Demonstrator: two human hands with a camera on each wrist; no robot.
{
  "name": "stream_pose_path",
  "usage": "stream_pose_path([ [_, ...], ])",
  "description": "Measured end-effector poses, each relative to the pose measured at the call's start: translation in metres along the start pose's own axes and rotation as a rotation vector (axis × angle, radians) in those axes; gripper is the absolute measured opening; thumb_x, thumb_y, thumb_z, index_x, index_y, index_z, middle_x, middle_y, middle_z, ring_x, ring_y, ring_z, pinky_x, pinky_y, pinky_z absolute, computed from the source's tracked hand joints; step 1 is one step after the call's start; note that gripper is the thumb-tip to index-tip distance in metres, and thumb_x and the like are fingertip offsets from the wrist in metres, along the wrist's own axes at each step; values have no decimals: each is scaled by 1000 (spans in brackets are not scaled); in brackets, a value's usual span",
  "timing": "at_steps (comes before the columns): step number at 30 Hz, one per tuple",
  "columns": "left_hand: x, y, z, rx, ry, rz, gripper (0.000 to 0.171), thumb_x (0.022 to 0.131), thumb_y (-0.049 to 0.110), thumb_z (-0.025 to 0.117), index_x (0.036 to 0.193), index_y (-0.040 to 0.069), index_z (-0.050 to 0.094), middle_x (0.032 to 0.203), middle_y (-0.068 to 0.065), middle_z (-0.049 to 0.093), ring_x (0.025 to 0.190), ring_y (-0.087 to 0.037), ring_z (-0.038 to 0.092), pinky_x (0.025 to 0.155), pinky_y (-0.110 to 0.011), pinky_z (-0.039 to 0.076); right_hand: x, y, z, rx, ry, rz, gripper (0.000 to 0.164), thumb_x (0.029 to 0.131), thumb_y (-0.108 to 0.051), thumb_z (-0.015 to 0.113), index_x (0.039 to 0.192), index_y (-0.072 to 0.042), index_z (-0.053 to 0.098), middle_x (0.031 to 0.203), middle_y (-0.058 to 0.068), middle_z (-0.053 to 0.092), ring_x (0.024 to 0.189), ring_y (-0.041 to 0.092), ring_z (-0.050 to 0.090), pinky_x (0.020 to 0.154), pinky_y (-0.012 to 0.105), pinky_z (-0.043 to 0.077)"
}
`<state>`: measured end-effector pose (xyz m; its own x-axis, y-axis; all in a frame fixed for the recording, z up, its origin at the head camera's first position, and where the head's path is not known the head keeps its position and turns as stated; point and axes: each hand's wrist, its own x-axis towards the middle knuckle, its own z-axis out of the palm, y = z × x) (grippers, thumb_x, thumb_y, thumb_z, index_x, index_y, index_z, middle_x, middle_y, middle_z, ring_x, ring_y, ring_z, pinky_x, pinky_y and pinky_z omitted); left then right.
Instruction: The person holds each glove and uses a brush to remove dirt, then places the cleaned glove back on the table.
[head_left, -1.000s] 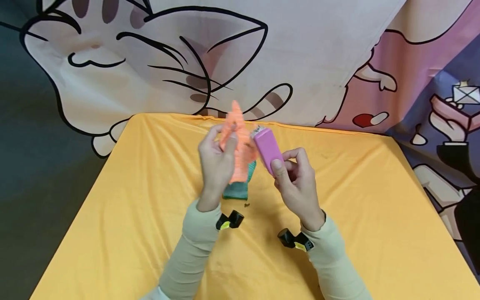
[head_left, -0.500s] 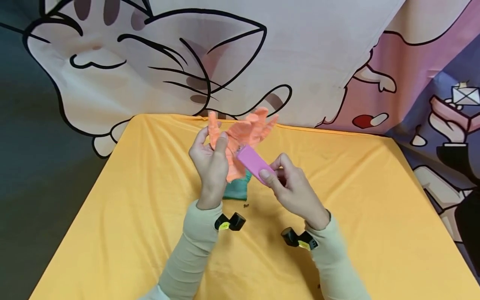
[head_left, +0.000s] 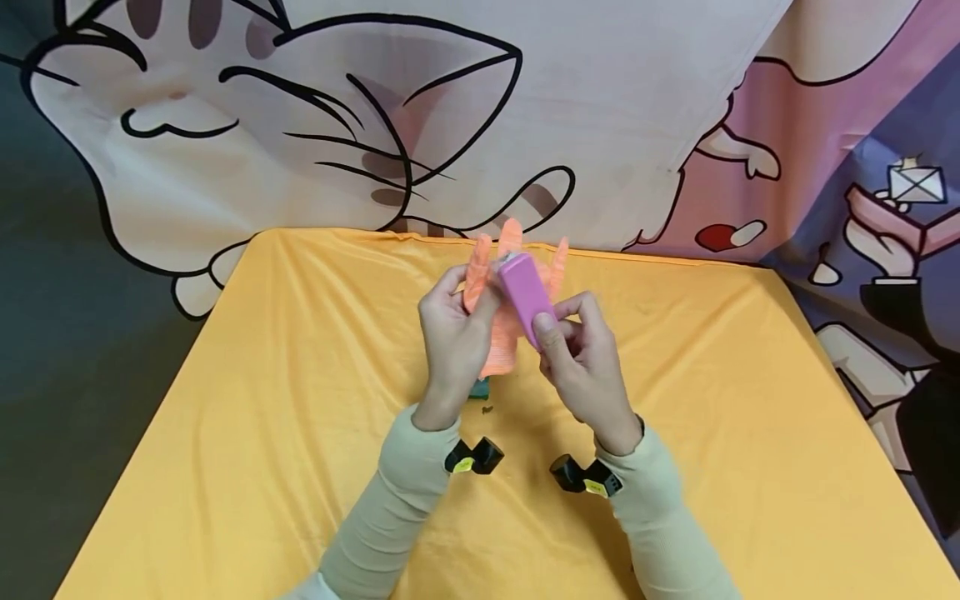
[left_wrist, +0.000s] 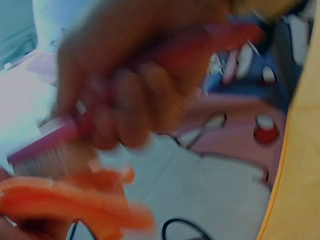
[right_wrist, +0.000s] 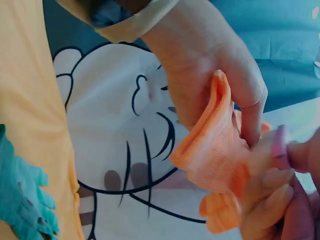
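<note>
My left hand (head_left: 457,337) pinches an orange knitted glove (head_left: 501,354) above the table, its finger parts pointing up and away. My right hand (head_left: 585,358) grips a pink brush (head_left: 527,292), thumb along its flat side. The brush lies across the front of the glove in the head view. Pale bristles of the brush (left_wrist: 42,142) show blurred in the left wrist view, close over the orange fabric. Whether they touch it I cannot tell. A teal glove (right_wrist: 22,190) lies on the table, mostly hidden behind my left hand and the orange glove in the head view.
A yellow cloth (head_left: 300,400) covers the table. Near its middle is a small dark bit (head_left: 487,409). Behind the far edge hangs a backdrop (head_left: 615,100) with cartoon drawings. Each wrist carries a small black camera (head_left: 486,456).
The brush has gone from the glove's lower palm up towards its fingers and stands steeper. My left hand has shifted right with the orange glove, covering more of the teal one.
</note>
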<state>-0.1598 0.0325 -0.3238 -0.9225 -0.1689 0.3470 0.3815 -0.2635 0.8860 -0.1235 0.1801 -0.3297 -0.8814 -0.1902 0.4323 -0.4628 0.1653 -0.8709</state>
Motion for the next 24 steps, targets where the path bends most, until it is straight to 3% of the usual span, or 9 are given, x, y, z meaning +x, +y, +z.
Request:
stream_pose_path([
  [5, 10, 4, -12, -164, 164, -96, 17, 81, 0, 66, 96, -7, 62, 48, 1, 50, 39, -9, 43, 44, -21, 43, 0, 2, -12, -259, -254, 54, 15, 91, -10, 57, 85, -9, 43, 53, -4, 47, 43, 6, 37, 37, 21, 28],
  [7, 14, 6, -18, -180, 211, -71, 16, 81, -1, 65, 96, -7, 63, 49, 0, 48, 44, -11, 43, 45, -21, 42, 0, 3, -21, -340, -336, 69, 16, 89, -12, 59, 84, -12, 45, 54, -8, 45, 43, 5, 35, 39, 20, 27],
  [9, 17, 8, -23, -159, 251, -28, 15, 82, 0, 65, 95, -7, 63, 57, -3, 56, 51, -13, 52, 51, -23, 46, 0, 3, -29, -371, -377, 80, 15, 89, -12, 60, 83, -14, 46, 54, -9, 44, 43, 4, 33, 40, 19, 25],
  [13, 19, 6, -25, -89, 269, 65, 16, 84, 3, 64, 95, -9, 62, 72, -11, 63, 60, -15, 57, 54, -23, 48, -2, 0, -37, -274, -312, 72, 12, 89, -7, 58, 85, -11, 48, 54, -3, 48, 43, 6, 37, 37, 21, 29],
  [18, 8, 1, -12, -16, 106, 75, 22, 87, 6, 61, 105, -7, 59, 54, -13, 53, 39, -17, 48, 34, -25, 39, 1, 0, -22, -50, -119, -41, 7, 91, 1, 52, 93, 1, 45, 54, 10, 50, 40, 11, 39, 33, 23, 31],
  [21, 1, -1, -3, -4, 43, 36, 23, 87, 5, 60, 108, -4, 59, 45, -9, 44, 30, -16, 37, 30, -25, 31, 2, 3, -11, -32, -73, -59, 7, 91, 2, 50, 94, 4, 44, 52, 10, 48, 39, 11, 38, 33, 22, 29],
  [24, 2, -2, -2, -63, 97, -1, 22, 85, 2, 63, 106, -3, 61, 46, -3, 48, 33, -11, 37, 36, -23, 35, 2, 5, -10, -152, -111, -27, 8, 91, -2, 53, 92, -1, 45, 52, 3, 49, 40, 9, 38, 35, 22, 30],
])
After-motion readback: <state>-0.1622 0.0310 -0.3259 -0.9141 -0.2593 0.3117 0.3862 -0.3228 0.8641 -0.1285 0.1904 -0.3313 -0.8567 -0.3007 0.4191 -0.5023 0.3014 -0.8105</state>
